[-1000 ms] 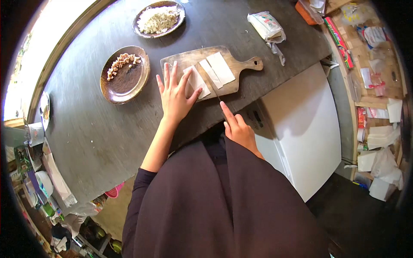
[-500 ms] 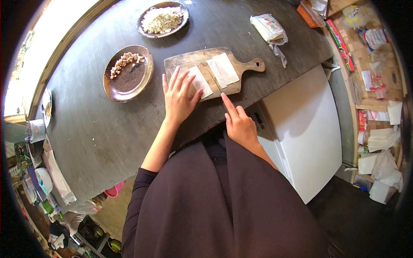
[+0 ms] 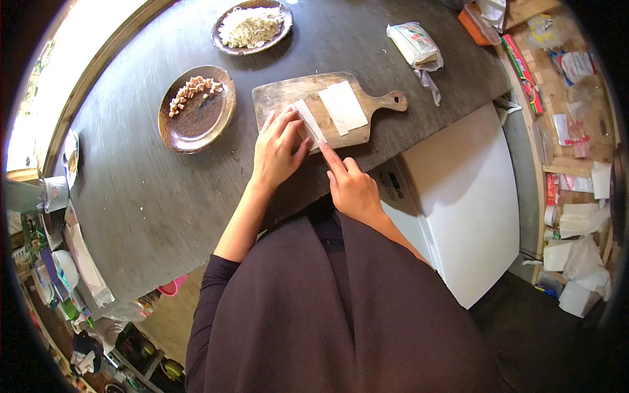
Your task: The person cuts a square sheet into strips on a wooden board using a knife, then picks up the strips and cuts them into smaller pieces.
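A wooden cutting board (image 3: pixel 275 92) lies near the table's front edge, its handle toward the right. On it are two groups of flat white rectangular pieces. My left hand (image 3: pixel 278 147) presses bent fingers and thumb onto the left white piece (image 3: pixel 306 118), holding it down. My right hand (image 3: pixel 354 190) is closed around a thin knife (image 3: pixel 313 126), with the index finger stretched along it. The blade lies along the left piece and is partly hard to make out. Right of it, the other white pieces (image 3: pixel 344 107) lie untouched, with a narrow strip along their left side.
A brown plate (image 3: pixel 190 134) holds small diced pink-brown pieces. Behind it, another plate (image 3: pixel 288 23) carries a pale shredded heap. A plastic-wrapped white package (image 3: pixel 417 46) sits at the back right. Below the table edge on the right stands a white appliance (image 3: pixel 468 196).
My right hand has moved left, taking the knife from between the two groups onto the left white piece. My left fingers have bent and drawn closer together on that piece.
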A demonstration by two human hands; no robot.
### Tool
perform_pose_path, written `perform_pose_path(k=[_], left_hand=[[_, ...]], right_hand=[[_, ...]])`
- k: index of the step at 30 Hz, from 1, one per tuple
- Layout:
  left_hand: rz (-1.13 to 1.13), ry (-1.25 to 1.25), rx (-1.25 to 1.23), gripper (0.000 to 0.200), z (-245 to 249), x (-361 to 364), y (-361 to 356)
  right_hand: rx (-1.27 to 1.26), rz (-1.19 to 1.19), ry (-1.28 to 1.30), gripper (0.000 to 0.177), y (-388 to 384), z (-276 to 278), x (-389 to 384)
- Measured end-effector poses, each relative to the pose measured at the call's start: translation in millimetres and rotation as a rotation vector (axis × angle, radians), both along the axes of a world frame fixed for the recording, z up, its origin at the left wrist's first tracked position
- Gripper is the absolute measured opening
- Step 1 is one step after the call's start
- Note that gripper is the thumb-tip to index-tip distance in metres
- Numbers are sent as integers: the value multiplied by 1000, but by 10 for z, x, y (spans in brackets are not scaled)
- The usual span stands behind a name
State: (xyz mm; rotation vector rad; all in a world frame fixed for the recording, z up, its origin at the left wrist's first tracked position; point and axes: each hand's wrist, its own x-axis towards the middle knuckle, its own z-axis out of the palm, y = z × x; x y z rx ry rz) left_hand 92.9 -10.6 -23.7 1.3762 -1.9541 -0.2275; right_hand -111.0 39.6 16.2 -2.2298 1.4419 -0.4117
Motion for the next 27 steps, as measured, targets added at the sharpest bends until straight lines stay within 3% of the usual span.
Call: perform_pose_path(k=[20, 27], left_hand=[[0, 55, -10, 36, 7, 6, -9], [11, 56, -18, 34, 8, 17, -23]], right_hand=[[42, -61, 73, 67, 18, -35, 172], [-34, -10, 109, 77, 4, -102, 169]])
